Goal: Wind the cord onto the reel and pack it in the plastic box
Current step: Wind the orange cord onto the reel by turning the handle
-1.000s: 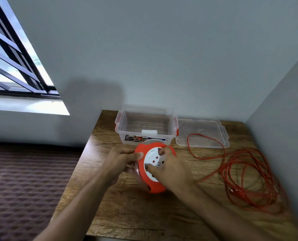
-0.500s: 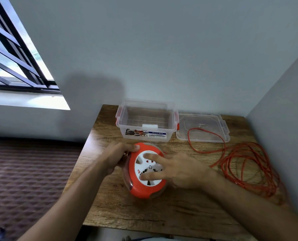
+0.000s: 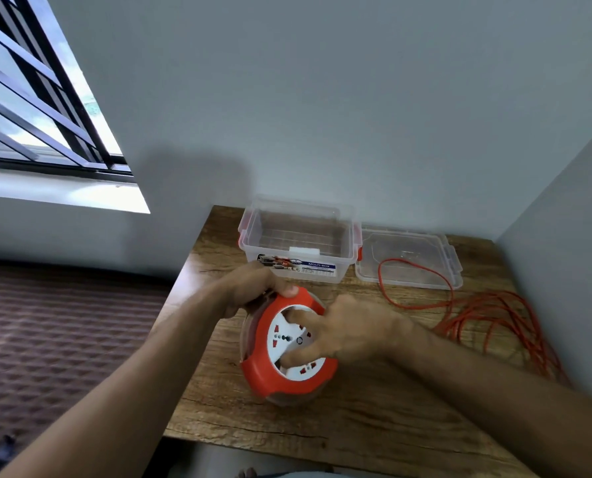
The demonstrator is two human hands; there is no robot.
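The cord reel (image 3: 287,343) stands tilted on the near part of the desk (image 3: 374,419), its white socket face toward the camera. The left hand (image 3: 249,288) grips the orange rim at its upper left; the right hand (image 3: 349,332) has its fingers (image 3: 298,317) curled into the hub's recesses. The orange cord (image 3: 487,319) lies in loose overlapping loops at the right, one loop resting on the clear lid (image 3: 408,257) beside the open plastic box (image 3: 298,243). Winding could snag: crossed loops may knot, drag the lid, or pull the reel over. Where the cord enters the reel seems hidden behind the right hand.
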